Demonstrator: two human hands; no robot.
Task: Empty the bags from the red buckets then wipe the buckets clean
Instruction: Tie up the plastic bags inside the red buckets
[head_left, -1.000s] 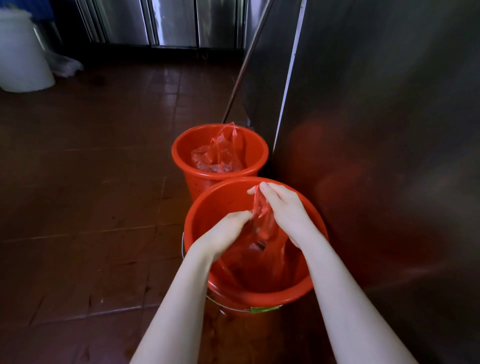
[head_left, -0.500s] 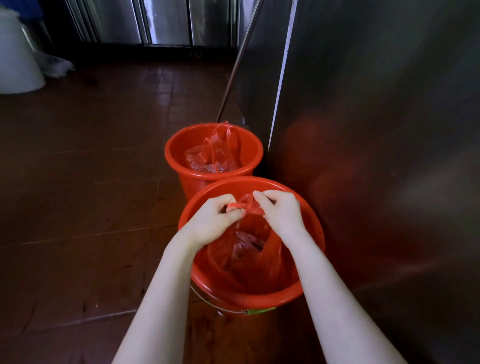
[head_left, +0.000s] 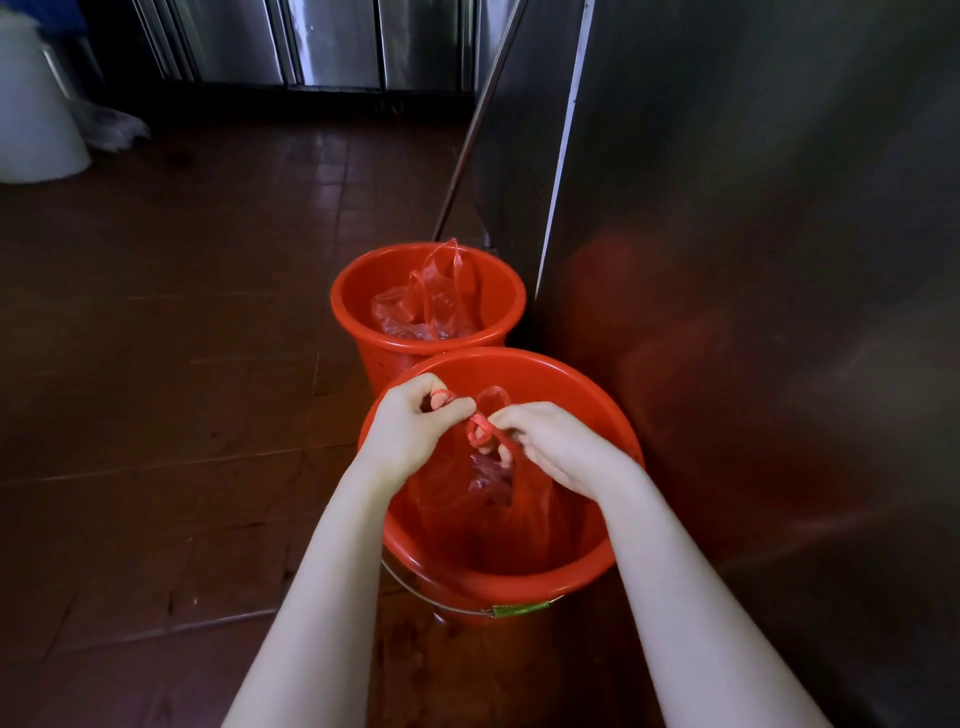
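I am holding the thin, see-through red bag (head_left: 488, 499) by its handles (head_left: 480, 428), which are twisting into narrow ropes and looping into a loose knot between my two hands. My left hand (head_left: 410, 431) is curling tight round one strip, with a red band wrapping over its fingers. My right hand (head_left: 556, 452) is pinching the other strip, thumb and fingers clamping it. Below my fingers the bag is hanging crumpled inside the near bucket (head_left: 498, 577), a glossy red pail with a wire bail at its rim, and pale scraps are showing through the film. Beyond my knuckles the far bucket (head_left: 363, 332) is standing with a second bag (head_left: 431, 301) in it, handles poking up. A steel cabinet (head_left: 753, 312) is rising just beside my right hand.

Half a second ago my hands were meeting over one short red strip. Now they are sitting further apart, and the strips are crossing in a loop between them.
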